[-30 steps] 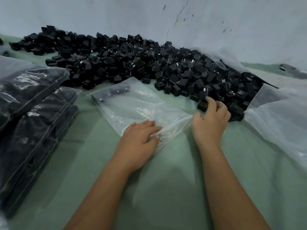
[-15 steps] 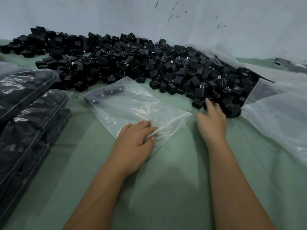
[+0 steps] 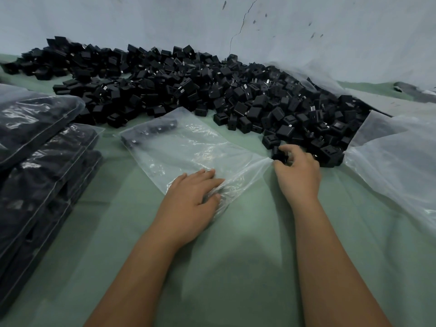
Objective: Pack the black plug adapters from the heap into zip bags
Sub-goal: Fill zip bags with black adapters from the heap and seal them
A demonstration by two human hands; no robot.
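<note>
The green worktop [image 3: 236,267] filled the view, w/ a pale wall [image 3: 141,20] behind, cracked near 12 o'clock. A long heap of black plug adapters [image 3: 188,90] ran along the wall's foot from 10 o'clock across to 2 o'clock. At 9 o'clock sat a stack of filled zip bags [image 3: 42,161], dark w/ adapters, piled several high. At 3 o'clock lay loose clear plastic bags [image 3: 396,156], their edge touching the heap's right end. Near centre, a clear zip bag [image 3: 188,147] lay flat on the worktop, mouth toward 4 o'clock, w/ a few adapters [image 3: 148,131] packed at its far end near 11 o'clock. The left hand [image 3: 191,201] rested palm-down on the bag's near corner, fingers straight and pressing the plastic, thumb tucked at the edge. The right hand [image 3: 298,175] was just right of the bag's mouth at the heap's near edge, fingers curled round one black adapter [image 3: 279,155], gripping it beside the bag's opening.
</note>
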